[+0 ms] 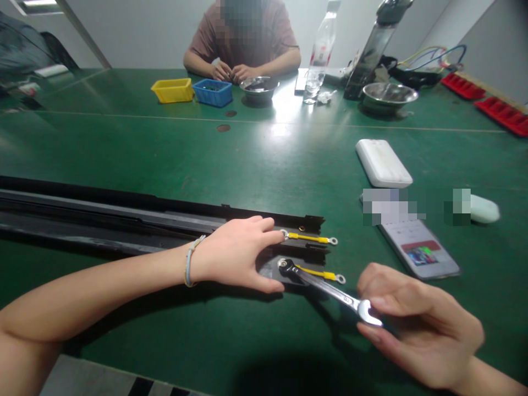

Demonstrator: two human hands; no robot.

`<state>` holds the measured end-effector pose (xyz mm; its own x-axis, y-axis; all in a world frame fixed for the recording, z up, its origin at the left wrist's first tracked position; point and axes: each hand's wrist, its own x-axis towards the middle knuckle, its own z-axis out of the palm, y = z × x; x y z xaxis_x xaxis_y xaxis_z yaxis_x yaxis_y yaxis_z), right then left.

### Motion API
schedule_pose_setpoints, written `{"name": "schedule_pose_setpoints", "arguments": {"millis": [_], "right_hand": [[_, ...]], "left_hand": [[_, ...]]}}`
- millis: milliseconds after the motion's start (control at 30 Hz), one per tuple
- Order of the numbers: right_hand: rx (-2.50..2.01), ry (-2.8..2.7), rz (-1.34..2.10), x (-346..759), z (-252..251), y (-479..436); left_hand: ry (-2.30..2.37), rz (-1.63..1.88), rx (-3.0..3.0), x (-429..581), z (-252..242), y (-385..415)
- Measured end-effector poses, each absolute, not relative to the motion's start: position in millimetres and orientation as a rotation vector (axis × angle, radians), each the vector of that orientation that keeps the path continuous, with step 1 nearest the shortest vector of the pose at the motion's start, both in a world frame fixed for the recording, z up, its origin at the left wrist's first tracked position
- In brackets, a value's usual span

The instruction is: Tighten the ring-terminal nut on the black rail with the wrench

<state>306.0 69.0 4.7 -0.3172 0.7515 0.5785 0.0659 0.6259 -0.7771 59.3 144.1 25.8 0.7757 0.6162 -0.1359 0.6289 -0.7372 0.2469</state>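
Note:
Two long black metal rails (173, 220) lie side by side on the table, their ends near the middle of the view. My left hand (237, 253) rests flat on them, fingers spread, with the index fingertip at the ring terminal of the far yellow wire (310, 238). A second yellow wire (317, 273) runs from the near rail's end. Over the bolt there sits the black-looking box end of a combination wrench (330, 290). My right hand (421, 324) is closed on its silver open end, between thumb and bent fingers.
Rightward lie a phone (429, 253), a white power-bank-like block (383, 163) and a pale rounded case (484, 209). Across the table a person (243, 49) sits behind yellow (172, 92) and blue bins (213, 93), a metal bowl (259, 91) and bottles (319, 60).

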Motion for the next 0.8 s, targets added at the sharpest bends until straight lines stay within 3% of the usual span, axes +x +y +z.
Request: {"name": "schedule_pose_setpoints", "arguments": {"millis": [800], "right_hand": [[-1.337,-1.502,0.621,301.1,2.0,77.8]], "left_hand": [[0.962,-0.059,2.693,49.5,32.6,131.1]]}}
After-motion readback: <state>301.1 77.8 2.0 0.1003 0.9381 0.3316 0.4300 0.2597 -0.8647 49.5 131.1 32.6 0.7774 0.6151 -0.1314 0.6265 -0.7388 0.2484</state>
